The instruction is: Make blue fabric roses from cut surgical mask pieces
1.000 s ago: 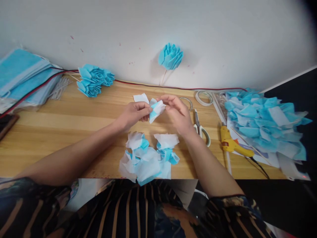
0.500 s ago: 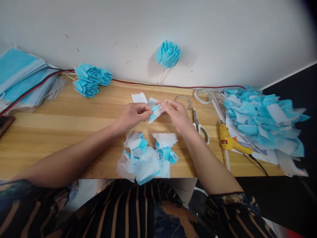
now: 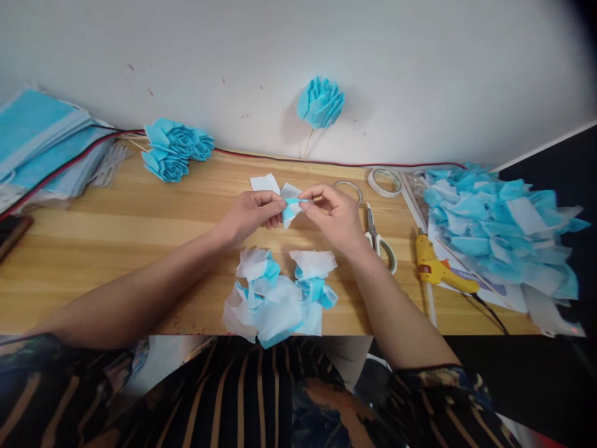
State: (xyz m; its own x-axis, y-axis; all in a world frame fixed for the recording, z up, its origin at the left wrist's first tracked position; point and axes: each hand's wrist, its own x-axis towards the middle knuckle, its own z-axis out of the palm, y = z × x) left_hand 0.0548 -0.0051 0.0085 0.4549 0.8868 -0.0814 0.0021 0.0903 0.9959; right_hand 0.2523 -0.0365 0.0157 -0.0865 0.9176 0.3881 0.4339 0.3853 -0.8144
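Scrap of blue-and-white sheet (image 3: 291,213) held between my two hands — soft stuff that could easily crease wrong.
It sits above the wooden table (image 3: 186,211), my left hand (image 3: 259,210) clamped on one end with thumb and fingers, my right hand (image 3: 336,216) pinching the blue upper edge at the other. If I pull unevenly, I judge the thin material could tear or skew; if either pinch loosens, it could spring open. Loose pieces (image 3: 280,311) lie nearer my body, some poking past the table's front edge, so a careless brush could sweep them off — and the scissors (image 3: 372,223) lie just beside my right hand, where a wide swing could knock them. The yellow glue gun (image 3: 431,269) lies farther right; whether it is hot, I cannot tell.
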